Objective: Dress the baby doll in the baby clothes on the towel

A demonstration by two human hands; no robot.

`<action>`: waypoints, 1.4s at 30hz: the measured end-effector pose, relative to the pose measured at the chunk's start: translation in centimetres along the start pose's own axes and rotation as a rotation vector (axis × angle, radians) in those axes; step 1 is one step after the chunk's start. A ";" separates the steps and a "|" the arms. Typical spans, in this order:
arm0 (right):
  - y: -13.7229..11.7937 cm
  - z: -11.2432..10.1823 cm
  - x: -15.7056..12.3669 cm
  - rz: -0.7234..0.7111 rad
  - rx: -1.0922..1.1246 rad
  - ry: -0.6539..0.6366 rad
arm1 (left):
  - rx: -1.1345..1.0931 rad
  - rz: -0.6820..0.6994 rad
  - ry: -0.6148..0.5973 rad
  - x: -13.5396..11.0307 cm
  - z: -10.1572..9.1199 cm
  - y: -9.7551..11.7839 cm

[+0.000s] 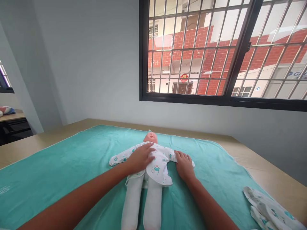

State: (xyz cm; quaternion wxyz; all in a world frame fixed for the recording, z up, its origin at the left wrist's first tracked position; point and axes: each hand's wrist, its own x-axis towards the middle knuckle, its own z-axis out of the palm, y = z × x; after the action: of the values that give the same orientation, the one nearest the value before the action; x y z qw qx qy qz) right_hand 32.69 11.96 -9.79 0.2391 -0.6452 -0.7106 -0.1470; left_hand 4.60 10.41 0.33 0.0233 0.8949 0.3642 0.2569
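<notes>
A baby doll (pixel 150 138) lies on its back on a teal blanket (pixel 72 166), head towards the wall. It wears a white patterned top (pixel 160 164); its white cloth legs (pixel 141 204) are bare. My left hand (pixel 140 158) lies flat on the doll's chest with fingers stretched out. My right hand (pixel 184 165) rests flat on the top's right sleeve, fingers together and extended, beside the doll's body.
The blanket covers a wooden table (pixel 263 166) set against a grey wall under a barred window (pixel 216 51). A folded white patterned garment (pixel 268 209) lies at the blanket's right front. Another table (pixel 11 115) stands at the far left.
</notes>
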 end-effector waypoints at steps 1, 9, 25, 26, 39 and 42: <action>0.0 0.2 0.0 0.005 -0.011 0.002 | 0.015 0.071 -0.068 -1.1 0.0 0.8; -1.7 -0.7 -0.3 -0.112 -0.054 0.076 | 0.030 0.295 -0.233 -6.4 -2.4 4.9; -6.3 -6.5 -8.4 -0.016 0.315 -0.290 | 0.026 -0.333 -0.149 -12.1 -0.1 -1.6; -6.8 -6.8 -8.2 -0.018 0.321 -0.328 | 0.030 -0.326 -0.171 -12.0 0.2 -1.3; -6.6 -7.7 -8.2 -0.156 0.354 -0.362 | -0.010 -0.385 -0.173 -12.5 -2.5 -0.9; -7.3 -8.4 -8.2 -0.263 0.286 -0.458 | 0.138 -0.339 -0.280 -12.9 -2.2 -0.8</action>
State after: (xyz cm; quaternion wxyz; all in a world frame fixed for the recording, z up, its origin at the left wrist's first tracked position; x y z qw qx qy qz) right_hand 27.21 -0.18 -6.34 0.1399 -0.5237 -0.8371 0.0742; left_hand -4.75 2.07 -3.67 0.0553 0.8474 0.5190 0.0969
